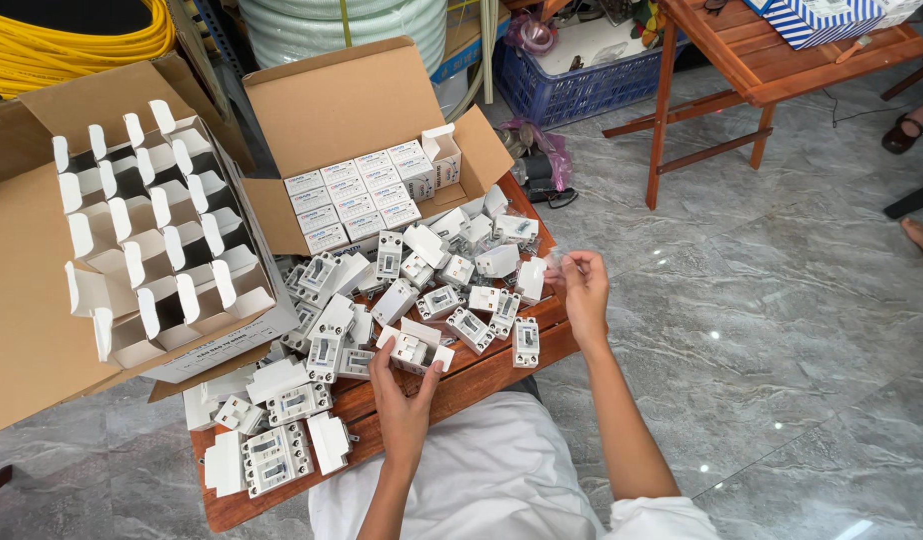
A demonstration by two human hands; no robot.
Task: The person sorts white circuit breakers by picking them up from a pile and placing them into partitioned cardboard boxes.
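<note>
Hands working over a low wooden tabletop [482, 375] heaped with loose white breaker units [422, 290]. Left hand [402, 395] is pinching one white breaker [410, 350] at the heap's near edge, grip pressed onto its sides. Right hand [585, 290] is hovering at the heap's right edge, fingertips pressed together on something too small to tell. Open carton of small white boxes [357, 195] is sitting behind the heap; empty divider carton [152, 230] is lying on the left.

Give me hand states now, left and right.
Left hand: closed on a white breaker at the pile's near edge.
Right hand: raised beside the pile, fingertips pinched; anything held is too small to tell.
</note>
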